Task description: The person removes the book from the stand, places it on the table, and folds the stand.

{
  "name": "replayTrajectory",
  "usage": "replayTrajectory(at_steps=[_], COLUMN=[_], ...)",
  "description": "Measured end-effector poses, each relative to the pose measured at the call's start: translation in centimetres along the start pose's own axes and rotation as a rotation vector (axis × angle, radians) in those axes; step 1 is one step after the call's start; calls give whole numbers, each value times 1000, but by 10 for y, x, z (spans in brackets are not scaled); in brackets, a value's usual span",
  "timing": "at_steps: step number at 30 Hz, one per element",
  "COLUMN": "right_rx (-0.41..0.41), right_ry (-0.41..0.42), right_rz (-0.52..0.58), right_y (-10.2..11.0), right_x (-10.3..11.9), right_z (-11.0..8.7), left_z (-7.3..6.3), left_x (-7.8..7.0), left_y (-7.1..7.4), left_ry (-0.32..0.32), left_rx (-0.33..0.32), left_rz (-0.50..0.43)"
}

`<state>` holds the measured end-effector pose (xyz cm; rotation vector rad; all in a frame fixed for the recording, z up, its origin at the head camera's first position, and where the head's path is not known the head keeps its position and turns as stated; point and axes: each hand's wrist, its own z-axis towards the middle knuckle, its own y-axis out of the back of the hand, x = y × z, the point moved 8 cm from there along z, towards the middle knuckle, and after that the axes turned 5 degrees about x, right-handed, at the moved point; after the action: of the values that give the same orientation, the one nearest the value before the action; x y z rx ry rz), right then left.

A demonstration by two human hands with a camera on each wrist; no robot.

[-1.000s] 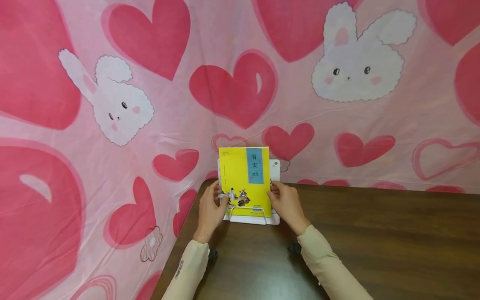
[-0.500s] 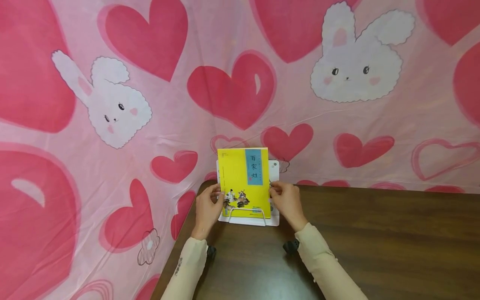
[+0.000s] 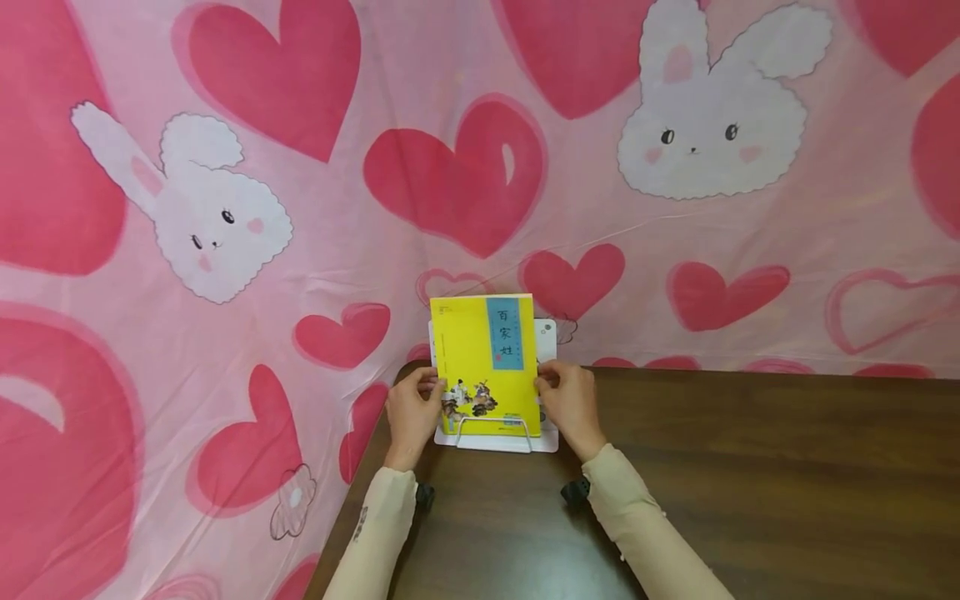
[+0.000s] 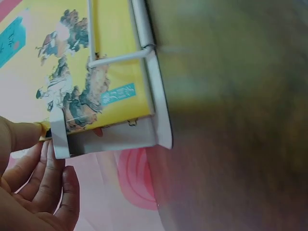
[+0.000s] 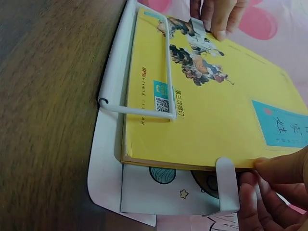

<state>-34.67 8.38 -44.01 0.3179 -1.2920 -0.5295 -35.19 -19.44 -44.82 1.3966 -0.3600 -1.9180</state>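
Observation:
A yellow book [image 3: 472, 350] with a blue title panel stands upright, leaning back on a white book stand [image 3: 548, 337]. Across its lower cover runs the stand's white wire holder [image 5: 168, 67]. My left hand [image 3: 411, 412] pinches the book's left edge, thumb on the cover, beside a white side clip [image 4: 59, 132]. On the opposite edge, my right hand [image 3: 572, 408] pinches the book with its thumb on the cover, just above the other side clip [image 5: 227, 185]. Cartoon prints show on the stand's back panel [image 5: 159, 192]. The rest of that panel is hidden by the book.
The stand rests on a dark wooden table [image 3: 750, 483], near its far left corner. A pink cloth [image 3: 585, 208] with hearts and rabbit faces hangs behind and to the left. Dark wrist devices [image 3: 576, 492] show under both sleeves.
The head view has shifted slightly. My left thumb lies less far over the cover than a second ago. The book stays on the stand, and both hands remain at its edges.

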Motion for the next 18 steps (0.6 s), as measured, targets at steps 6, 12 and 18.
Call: replayTrajectory(at_steps=[6,12,18], right_rx=[-19,-35,-64], right_ry=[13,24,48], right_rz=[-2,6,20], right_y=[-2,0,3], right_x=[1,0,2], right_z=[-2,-1,2], left_z=[0,4,10], left_x=[4,1,-6], left_y=[1,1,3], left_ry=[11,-6,-35], left_rx=[-20,-26,-47], left_rz=[-37,-68,-120])
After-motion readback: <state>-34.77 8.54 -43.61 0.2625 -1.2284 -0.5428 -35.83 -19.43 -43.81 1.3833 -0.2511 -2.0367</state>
